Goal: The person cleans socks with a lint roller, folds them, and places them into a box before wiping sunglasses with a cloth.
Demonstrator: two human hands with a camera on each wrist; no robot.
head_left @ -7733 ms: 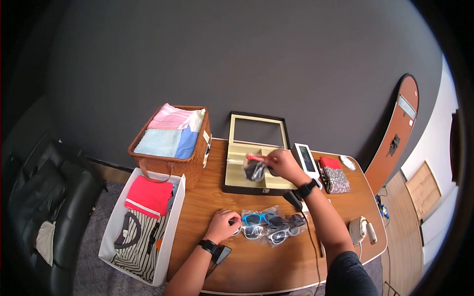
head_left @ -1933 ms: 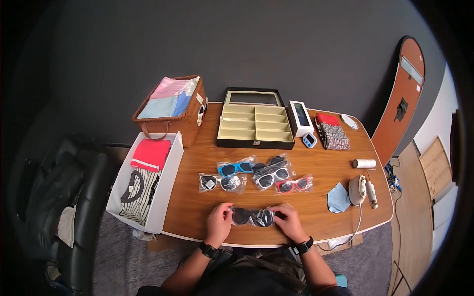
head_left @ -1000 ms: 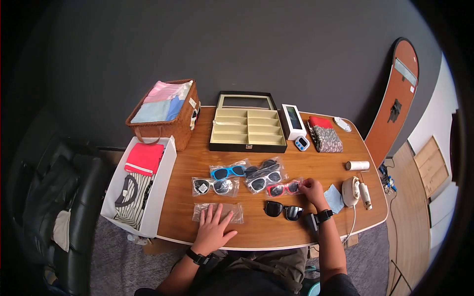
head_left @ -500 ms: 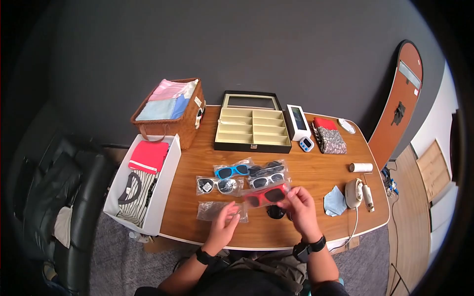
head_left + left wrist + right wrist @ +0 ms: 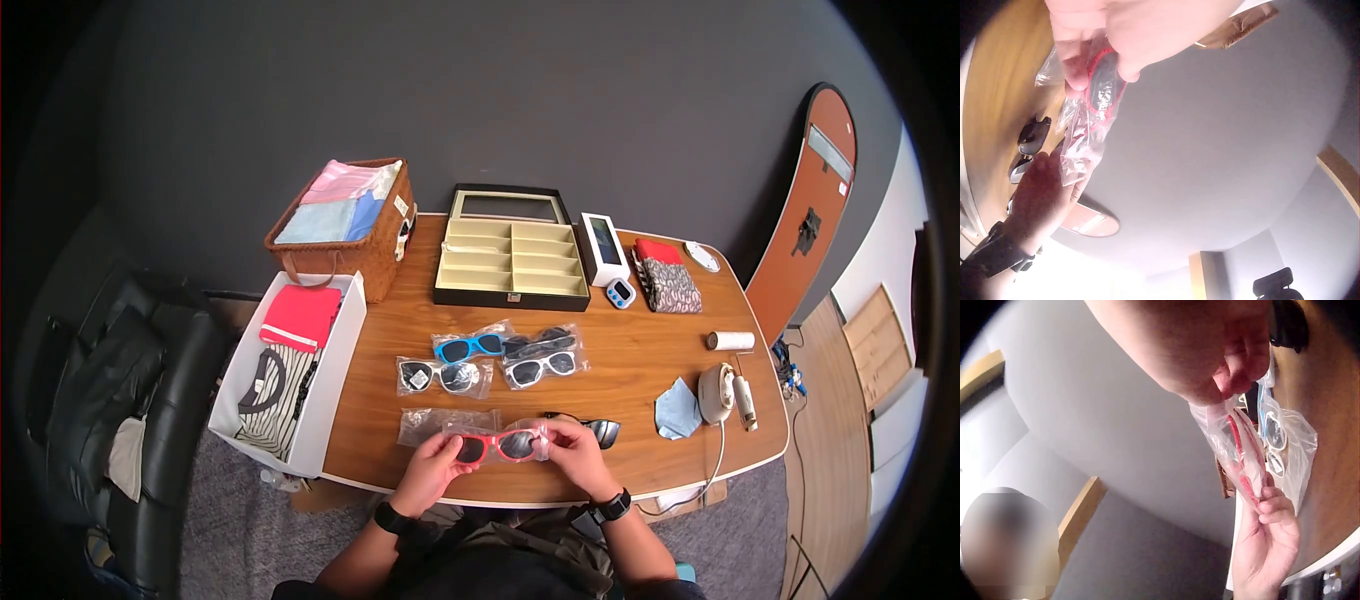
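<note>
Red-framed sunglasses (image 5: pixel 497 447) in a clear plastic bag are held up near the table's front edge. My left hand (image 5: pixel 428 474) pinches their left end between thumb and fingers. At the other end my right hand (image 5: pixel 578 456) grips the bag, as the right wrist view also shows. Behind the left hand a flat clear bag (image 5: pixel 425 424) lies on the table. Unbagged black sunglasses (image 5: pixel 604 432) lie just past the right hand, which partly hides them. Farther back are bagged blue sunglasses (image 5: pixel 470 347), white sunglasses (image 5: pixel 438 376) and another white pair (image 5: pixel 541 369) beside a dark pair (image 5: pixel 540 342).
An open display case (image 5: pixel 512 262) with cream compartments stands at the back. Left are a wicker basket (image 5: pixel 385 255) and a white bin (image 5: pixel 335 390) of clothes. Right are a blue cloth (image 5: pixel 679 408), a white corded appliance (image 5: pixel 716 392), a white roll (image 5: pixel 730 341) and a small timer (image 5: pixel 620 293).
The black sunglasses came out of their bag and were set down at the right. The right hand picked up the bagged red sunglasses and brought them to the front, where the left hand took hold too.
</note>
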